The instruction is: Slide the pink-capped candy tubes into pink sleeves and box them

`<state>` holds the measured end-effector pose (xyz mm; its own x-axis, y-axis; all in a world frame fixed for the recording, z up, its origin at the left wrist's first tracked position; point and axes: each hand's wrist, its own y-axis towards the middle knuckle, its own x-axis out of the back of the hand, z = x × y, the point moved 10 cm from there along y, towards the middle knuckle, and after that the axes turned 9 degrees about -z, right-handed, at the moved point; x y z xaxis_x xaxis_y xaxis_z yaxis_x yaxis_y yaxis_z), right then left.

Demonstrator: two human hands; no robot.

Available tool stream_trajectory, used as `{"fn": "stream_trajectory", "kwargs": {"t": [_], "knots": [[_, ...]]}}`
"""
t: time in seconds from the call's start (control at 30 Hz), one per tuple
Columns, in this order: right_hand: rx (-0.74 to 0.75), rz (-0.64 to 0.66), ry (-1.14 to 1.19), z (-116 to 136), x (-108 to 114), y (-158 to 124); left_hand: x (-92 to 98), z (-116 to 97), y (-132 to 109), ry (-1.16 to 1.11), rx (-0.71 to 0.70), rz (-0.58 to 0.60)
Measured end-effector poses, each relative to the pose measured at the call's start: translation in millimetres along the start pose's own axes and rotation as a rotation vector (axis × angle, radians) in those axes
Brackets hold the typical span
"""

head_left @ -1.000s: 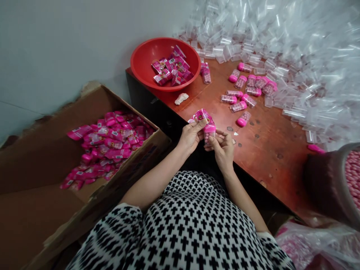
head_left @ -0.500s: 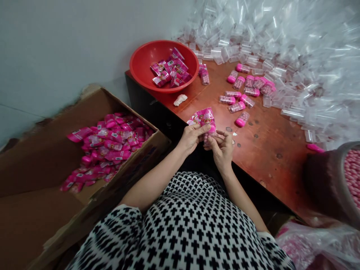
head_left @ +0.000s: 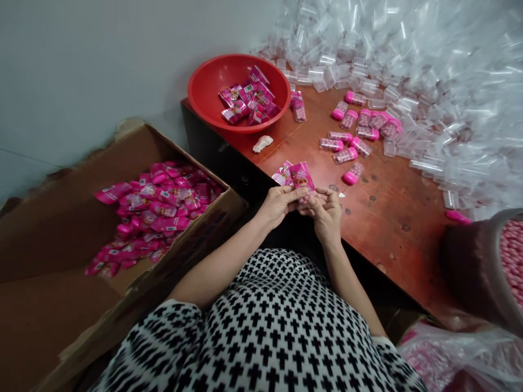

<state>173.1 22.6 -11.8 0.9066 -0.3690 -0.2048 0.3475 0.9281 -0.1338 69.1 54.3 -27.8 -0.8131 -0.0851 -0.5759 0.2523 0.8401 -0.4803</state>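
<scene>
A pale grey wall (head_left: 102,71) is closing off the room on the left, and a reddish-brown wooden desk (head_left: 379,218), scuffed and spotted, is running along it from the corner. One great heap of clear empty tubes (head_left: 429,65) is covering the far right of the desk (far too many to count). One open cardboard box (head_left: 49,218) is sitting low to the left of the desk, with a pile of wrapped pink packs (head_left: 159,207) lying in it. One brown tub (head_left: 469,267) is standing at the right edge, with pink sweets (head_left: 512,256) showing inside. One red bowl (head_left: 212,76) is resting on the desk's far corner and is holding a small cluster of pink wrappers (head_left: 249,100). Roughly a dozen filled tubes with pink caps (head_left: 359,122) are lying scattered between the bowl and the heap. One small white lump (head_left: 262,143) is lying just in front of the bowl. At the near edge of the desk both hands are meeting: the left hand (head_left: 280,204) is pinching a pink packet (head_left: 302,175) between thumb and fingers, with a second packet (head_left: 283,174) sticking up just beside it, and the right hand (head_left: 327,215) is closing its fingertips on the lower end of the pink packet, which is rising just above both hands.
</scene>
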Motion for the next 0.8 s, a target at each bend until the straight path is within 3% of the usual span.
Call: {"fn": "stream_trajectory", "kwargs": {"t": [0.1, 0.27, 0.33, 0.4, 0.53, 0.6, 0.67, 0.8], "knots": [[-0.019, 0.064, 0.002, -3.0, -4.7, -3.3, 6.3, -4.6, -1.7, -0.077, -0.037, -0.04], [-0.023, 0.033, -0.009, -1.1, -10.2, -2.4, 2.7, 10.1, -14.5, -0.043, 0.005, 0.0], [-0.025, 0.067, -0.007, 0.8, -18.6, -1.8, 9.3, 1.7, -22.2, -0.058, -0.039, -0.018], [-0.024, 0.106, 0.002, 2.8, -25.2, -1.7, 31.1, -22.5, -30.4, -0.115, -0.155, -0.109], [-0.013, 0.092, -0.011, 2.8, -20.6, 1.3, 98.6, -86.5, -51.0, -0.189, -0.542, -0.394], [-0.01, 0.07, -0.033, 0.3, -14.9, 3.3, 110.7, -100.8, -49.7, -0.044, -0.659, -0.445], [-0.004, 0.054, -0.053, -1.5, -11.2, 4.4, 98.2, -104.5, -38.3, 0.291, -0.767, -0.43], [0.009, 0.072, -0.101, 0.1, -12.2, 1.8, 41.5, -83.5, -1.7, 1.066, -0.976, -0.332]]}}
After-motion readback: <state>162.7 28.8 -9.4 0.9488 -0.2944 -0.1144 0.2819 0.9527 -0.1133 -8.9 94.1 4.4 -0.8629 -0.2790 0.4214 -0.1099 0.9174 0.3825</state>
